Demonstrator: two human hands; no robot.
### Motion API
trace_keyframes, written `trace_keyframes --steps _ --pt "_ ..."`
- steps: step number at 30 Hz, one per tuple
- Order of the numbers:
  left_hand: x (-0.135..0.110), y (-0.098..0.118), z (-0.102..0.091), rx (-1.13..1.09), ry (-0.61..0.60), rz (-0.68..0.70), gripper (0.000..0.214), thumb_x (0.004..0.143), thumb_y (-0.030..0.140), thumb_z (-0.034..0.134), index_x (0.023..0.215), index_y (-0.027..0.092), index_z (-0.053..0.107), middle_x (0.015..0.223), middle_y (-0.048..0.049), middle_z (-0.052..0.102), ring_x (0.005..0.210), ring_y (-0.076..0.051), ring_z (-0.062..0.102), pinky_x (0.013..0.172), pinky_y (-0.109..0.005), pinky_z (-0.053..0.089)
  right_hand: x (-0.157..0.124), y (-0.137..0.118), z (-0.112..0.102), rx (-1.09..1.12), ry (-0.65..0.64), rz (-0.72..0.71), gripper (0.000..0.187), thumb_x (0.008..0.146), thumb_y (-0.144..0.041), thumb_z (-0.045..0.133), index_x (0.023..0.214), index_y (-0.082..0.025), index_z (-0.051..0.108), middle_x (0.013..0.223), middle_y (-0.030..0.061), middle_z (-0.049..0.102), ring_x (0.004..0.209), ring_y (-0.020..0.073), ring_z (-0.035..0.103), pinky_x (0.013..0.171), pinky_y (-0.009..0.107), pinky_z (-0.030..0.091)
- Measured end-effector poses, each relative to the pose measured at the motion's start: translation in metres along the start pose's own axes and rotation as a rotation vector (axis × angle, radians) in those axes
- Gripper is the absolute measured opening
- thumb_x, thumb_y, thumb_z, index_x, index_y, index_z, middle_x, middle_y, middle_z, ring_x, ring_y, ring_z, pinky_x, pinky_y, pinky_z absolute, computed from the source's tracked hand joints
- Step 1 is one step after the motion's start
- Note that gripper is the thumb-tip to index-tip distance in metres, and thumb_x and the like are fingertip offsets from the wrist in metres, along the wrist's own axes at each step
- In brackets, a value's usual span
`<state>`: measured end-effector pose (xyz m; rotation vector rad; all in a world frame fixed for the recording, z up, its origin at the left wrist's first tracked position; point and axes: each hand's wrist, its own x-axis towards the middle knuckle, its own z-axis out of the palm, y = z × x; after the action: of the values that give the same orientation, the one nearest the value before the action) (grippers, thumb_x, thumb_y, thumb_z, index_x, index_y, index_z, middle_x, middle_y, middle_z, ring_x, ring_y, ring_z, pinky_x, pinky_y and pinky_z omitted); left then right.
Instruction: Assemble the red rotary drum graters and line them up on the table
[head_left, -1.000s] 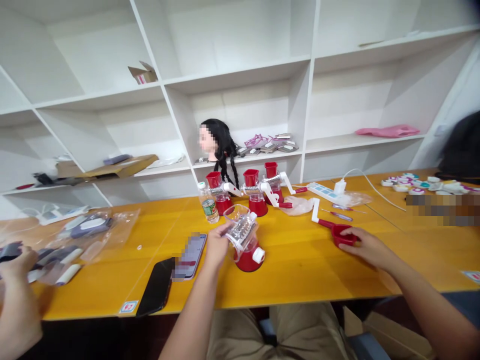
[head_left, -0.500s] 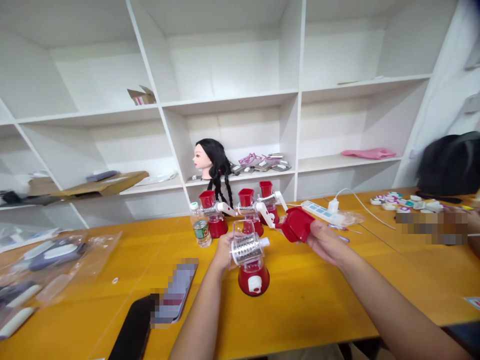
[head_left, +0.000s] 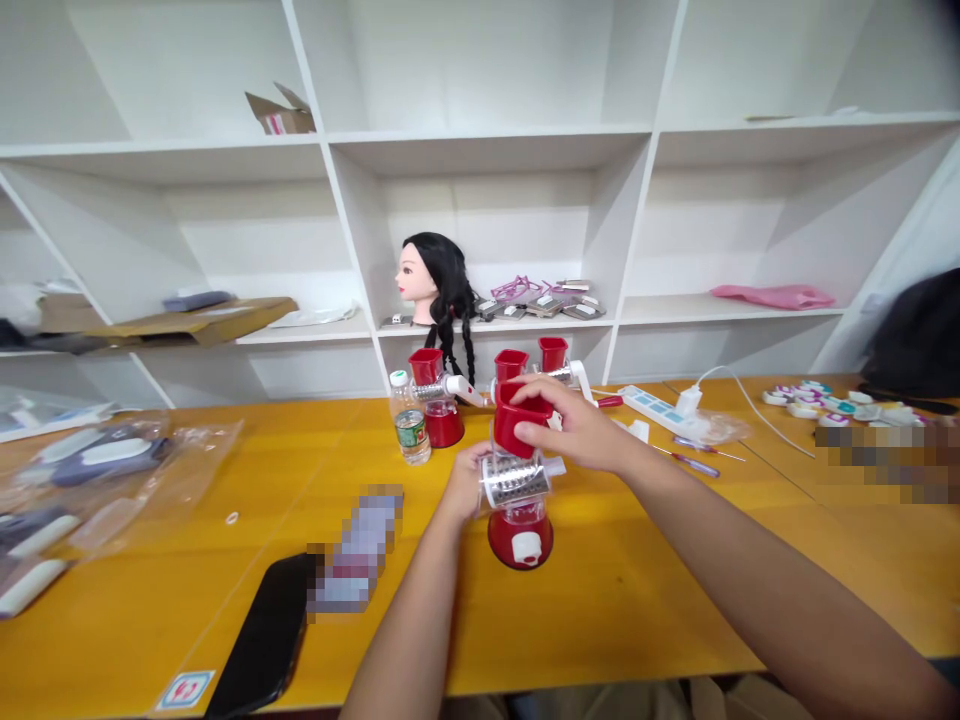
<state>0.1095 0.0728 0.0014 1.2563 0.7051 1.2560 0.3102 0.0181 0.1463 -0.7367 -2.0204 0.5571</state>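
A rotary drum grater (head_left: 520, 545) with a red base, clear housing and metal drum stands upright on the table before me. My left hand (head_left: 466, 482) is closed around the left side of its housing, the fingers partly hidden behind it. Over the top opening, my right hand (head_left: 574, 425) grips a red feed hopper (head_left: 516, 428) by its rim, thumb in front and fingers across the top. The hopper sits at the housing's top; whether it is fully seated I cannot tell. Behind are more graters with red hoppers, one at the left (head_left: 445, 425) with a white crank.
A water bottle (head_left: 411, 425) stands left of the graters. Phones (head_left: 262, 635) lie at front left, bagged items (head_left: 105, 460) farther left. Screwdrivers (head_left: 697, 465) and a power strip (head_left: 660, 412) lie to the right. White shelves hold a mannequin head (head_left: 420, 275).
My right hand has brought the red hopper leftward and onto the top of the grater, turning it upright. My left hand still holds the housing. The camera view has shifted somewhat.
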Motion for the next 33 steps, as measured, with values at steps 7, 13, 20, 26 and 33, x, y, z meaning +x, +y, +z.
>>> trace_keyframes --steps 7,13,20,26,33 --pt "0.004 -0.015 -0.007 -0.032 0.03 -0.008 0.036 0.056 0.025 0.094 0.086 0.012 0.08 0.075 -0.0054 0.076 0.066 -0.018 0.065 0.071 -0.031 0.051 0.0 0.011 0.003 -0.057 0.016 -0.028 0.027 0.092 -0.04 0.071 0.115 -0.028 0.066 0.137 0.0083 0.058 0.132 0.0284 0.056 0.11 0.05 0.046" --pt "0.004 -0.014 -0.005 -0.052 0.037 -0.006 0.039 0.058 0.028 0.093 0.091 0.011 0.08 0.082 -0.0084 0.078 0.071 -0.021 0.068 0.074 -0.033 0.053 0.001 -0.003 0.003 -0.314 0.054 0.031 0.035 0.083 -0.046 0.081 0.073 -0.021 0.058 0.134 0.0104 0.059 0.12 0.0298 0.062 0.099 0.047 0.052" --pt "-0.002 -0.006 0.001 -0.082 0.055 -0.016 0.033 0.052 0.023 0.094 0.08 0.013 0.077 0.074 -0.0052 0.075 0.066 -0.019 0.066 0.067 -0.03 0.05 -0.007 -0.028 -0.007 -0.475 0.023 -0.031 0.008 0.098 -0.029 0.062 0.096 -0.022 0.066 0.133 0.0119 0.066 0.106 0.026 0.068 0.085 0.04 0.054" --pt "-0.009 -0.001 0.004 -0.075 0.083 -0.026 0.033 0.05 0.02 0.091 0.079 0.014 0.076 0.07 -0.0039 0.074 0.061 -0.017 0.064 0.063 -0.027 0.048 -0.008 -0.032 -0.014 -0.721 -0.022 -0.081 0.012 0.101 -0.024 0.056 0.096 -0.023 0.066 0.095 0.0068 0.073 0.089 0.0249 0.065 0.078 0.037 0.049" --pt "-0.012 0.002 0.006 -0.104 0.082 -0.021 0.031 0.05 0.018 0.09 0.077 0.013 0.075 0.069 -0.0029 0.073 0.061 -0.016 0.062 0.063 -0.027 0.047 0.007 -0.056 -0.01 -0.984 -0.052 -0.069 0.023 0.099 -0.041 0.06 0.089 -0.022 0.067 0.081 0.0082 0.072 0.079 0.028 0.065 0.074 0.039 0.044"
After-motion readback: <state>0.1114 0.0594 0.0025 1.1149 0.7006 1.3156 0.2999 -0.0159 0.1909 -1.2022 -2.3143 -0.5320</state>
